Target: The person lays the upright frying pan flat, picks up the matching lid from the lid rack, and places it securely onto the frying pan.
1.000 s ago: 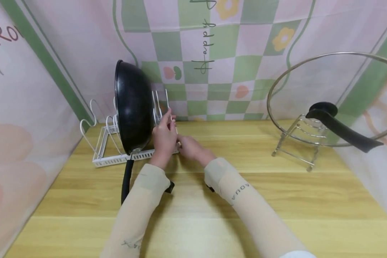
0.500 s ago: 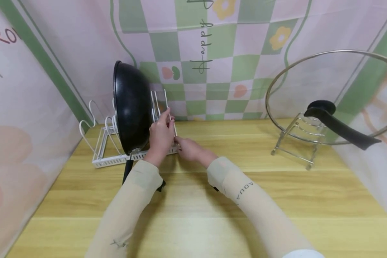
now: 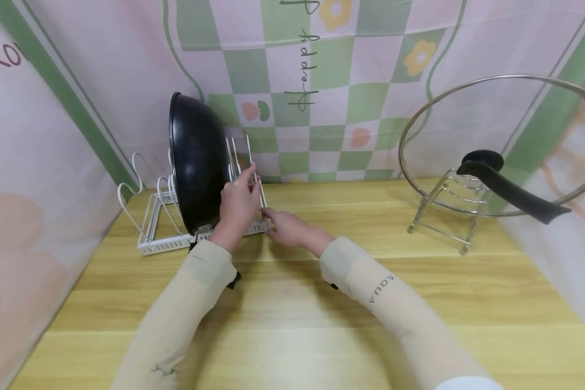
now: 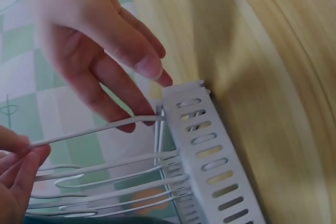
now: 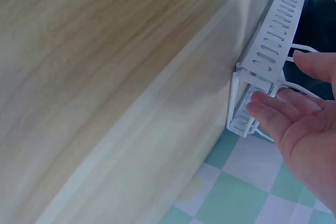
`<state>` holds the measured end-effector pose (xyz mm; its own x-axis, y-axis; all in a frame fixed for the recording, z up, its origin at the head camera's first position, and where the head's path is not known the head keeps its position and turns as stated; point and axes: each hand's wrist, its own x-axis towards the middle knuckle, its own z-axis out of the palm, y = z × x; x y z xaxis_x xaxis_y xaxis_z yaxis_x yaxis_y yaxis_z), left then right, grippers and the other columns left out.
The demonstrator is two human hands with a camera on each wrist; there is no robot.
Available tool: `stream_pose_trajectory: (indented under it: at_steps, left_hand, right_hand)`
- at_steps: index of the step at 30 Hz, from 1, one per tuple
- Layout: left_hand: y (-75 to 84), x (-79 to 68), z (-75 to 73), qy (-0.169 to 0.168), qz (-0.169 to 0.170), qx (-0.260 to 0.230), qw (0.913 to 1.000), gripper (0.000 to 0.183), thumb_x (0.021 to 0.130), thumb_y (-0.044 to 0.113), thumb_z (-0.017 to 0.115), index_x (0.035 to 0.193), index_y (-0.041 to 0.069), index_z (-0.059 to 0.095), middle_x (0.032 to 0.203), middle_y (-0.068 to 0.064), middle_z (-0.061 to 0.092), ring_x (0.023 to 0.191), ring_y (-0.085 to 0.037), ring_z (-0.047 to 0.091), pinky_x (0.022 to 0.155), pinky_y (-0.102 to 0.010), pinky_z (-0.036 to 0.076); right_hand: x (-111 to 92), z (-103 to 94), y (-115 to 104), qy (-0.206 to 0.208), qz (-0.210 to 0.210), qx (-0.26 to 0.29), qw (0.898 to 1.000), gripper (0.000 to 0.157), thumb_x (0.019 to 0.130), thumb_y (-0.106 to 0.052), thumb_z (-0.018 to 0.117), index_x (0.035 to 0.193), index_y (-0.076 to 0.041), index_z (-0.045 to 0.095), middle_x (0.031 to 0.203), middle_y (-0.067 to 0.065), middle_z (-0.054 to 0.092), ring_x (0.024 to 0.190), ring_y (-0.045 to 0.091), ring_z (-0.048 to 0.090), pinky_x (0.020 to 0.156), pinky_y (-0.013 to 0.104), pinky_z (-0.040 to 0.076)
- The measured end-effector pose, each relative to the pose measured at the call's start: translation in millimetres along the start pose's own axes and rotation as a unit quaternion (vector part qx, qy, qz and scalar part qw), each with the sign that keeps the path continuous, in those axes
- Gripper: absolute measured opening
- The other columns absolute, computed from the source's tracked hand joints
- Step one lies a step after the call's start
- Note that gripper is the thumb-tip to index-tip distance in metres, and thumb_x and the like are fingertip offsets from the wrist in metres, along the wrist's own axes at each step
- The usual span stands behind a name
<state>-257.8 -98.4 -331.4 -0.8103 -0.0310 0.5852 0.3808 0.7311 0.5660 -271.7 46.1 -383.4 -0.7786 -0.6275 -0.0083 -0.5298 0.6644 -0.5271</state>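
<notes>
My left hand (image 3: pixel 238 203) pinches the outermost upright wire divider (image 4: pixel 94 129) of a white pan rack (image 3: pixel 166 245) between thumb and fingers. Down at the rack's right end is my right hand (image 3: pixel 290 227). In the left wrist view its fingers touch the base of that same wire from behind, and its thumb stands apart from it. The right wrist view shows its fingers (image 5: pixel 273 116) nearly straight against the slotted end. A black wok (image 3: pixel 197 162) stands on edge between the rack's dividers, left of my left hand; my left sleeve hides most of its handle.
A large glass lid (image 3: pixel 448 97) with a black handle (image 3: pixel 521 192) leans upright in a small metal wire stand (image 3: pixel 441 230) at the right. Everything stands on a wooden tabletop (image 3: pixel 297 336). A checked cloth (image 3: pixel 331 70) hangs right behind the rack.
My left hand and forearm have shifted a little left, covering more of the wok's handle. The right hand has drawn slightly apart from the left. Wok and lid stay in place.
</notes>
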Motion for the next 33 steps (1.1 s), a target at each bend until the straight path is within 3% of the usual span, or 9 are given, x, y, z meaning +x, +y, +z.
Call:
stream_pose_trajectory:
  at_steps: [12,19,23,26,29,33]
  left_hand:
    - [8.3,3.1,-19.2,-0.098,-0.035,0.013,0.9944,0.054,0.097,0.003,0.065,0.149,0.005,0.052,0.122,-0.017,0.071,0.087,-0.027,0.074,0.071,-0.041,0.06]
    - [9.5,1.2,-25.0,-0.176,-0.052,0.017,0.9829,0.074,0.096,0.009,0.068,0.16,0.009,0.032,0.122,-0.02,0.07,0.072,-0.028,0.066,0.064,-0.039,0.053]
    - [9.1,2.6,-31.5,-0.215,-0.061,-0.013,0.9747,0.077,0.098,0.012,0.068,0.162,0.01,0.026,0.138,-0.019,0.061,0.092,-0.027,0.071,0.07,-0.037,0.057]
    - [5.9,4.2,-37.5,-0.244,-0.062,-0.038,0.9671,0.078,0.099,0.014,0.067,0.163,0.011,0.023,0.151,-0.017,0.05,0.116,-0.026,0.067,0.081,-0.037,0.059]
    - [1.8,3.6,-42.7,-0.264,-0.055,-0.056,0.9614,0.077,0.101,0.013,0.065,0.164,0.013,0.022,0.152,-0.016,0.049,0.121,-0.027,0.064,0.089,-0.04,0.058]
    - [-1.1,-0.3,-49.3,-0.271,-0.031,-0.061,0.9601,0.074,0.101,0.011,0.063,0.164,0.014,0.024,0.152,-0.017,0.049,0.123,-0.03,0.063,0.092,-0.044,0.057]
  right_hand:
    - [-12,-11.7,0,-0.005,-0.012,0.067,0.998,0.065,0.103,-0.009,0.058,0.159,0.001,0.027,0.16,0.02,0.036,0.137,0.039,0.048,0.115,0.046,0.038]
    - [-18,-10.2,0,-0.009,-0.02,0.075,0.997,0.071,0.104,-0.01,0.059,0.163,-0.006,0.02,0.162,0.017,0.03,0.139,0.037,0.047,0.116,0.044,0.036]
    - [-23,-10.4,0,-0.005,-0.031,0.069,0.997,0.071,0.105,-0.012,0.059,0.163,-0.007,0.019,0.163,0.016,0.029,0.139,0.035,0.048,0.116,0.044,0.036]
    - [-27,-9.9,-1,-0.005,-0.048,0.06,0.997,0.069,0.105,-0.013,0.059,0.163,-0.006,0.022,0.163,0.016,0.03,0.138,0.034,0.049,0.116,0.043,0.036]
    - [-31,-8.4,-4,-0.006,-0.062,0.055,0.997,0.068,0.104,-0.012,0.06,0.161,-0.003,0.024,0.161,0.018,0.032,0.137,0.034,0.05,0.116,0.042,0.036]
    - [-35,-6.1,-7,-0.008,-0.071,0.056,0.996,0.069,0.102,-0.008,0.061,0.161,-0.001,0.025,0.16,0.018,0.035,0.136,0.035,0.05,0.115,0.042,0.037]
